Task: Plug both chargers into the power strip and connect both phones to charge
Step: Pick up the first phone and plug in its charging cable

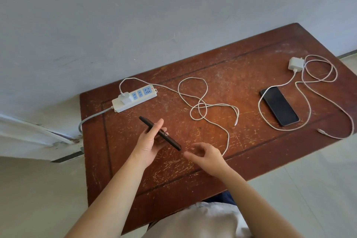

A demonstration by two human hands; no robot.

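1. right now the left hand (148, 141) holds a dark phone (160, 133) lifted above the table (193, 176), near its left side, with the thumb over the upper edge and the fingers curled beneath; the phone is tilted on edge, its lower end pointing toward the right hand.
2. the right hand (206, 155) hovers just beside that lower end, fingers loosely curled and partly spread; whether it pinches anything i cannot tell.
3. a white power strip (134, 97) lies near the far left corner of the table, its grey lead running off the left edge.
4. one white charger (125, 96) sits plugged into the strip's left end, and the blue outlets to its right are free.
5. its white cable (193, 100) loops out across the middle of the table in loose coils, one stretch running down toward the right hand and passing behind it; a loose connector tip lies near the middle of the table.
6. a second white charger (295, 63) lies unplugged near the far right corner.
7. its cable (318, 75) curls around the right side of the table, and its free end (320, 131) rests near the right edge, apart from everything.
8. a second dark phone (279, 105) lies flat, screen up, inside that cable's loop, with nothing plugged into it.
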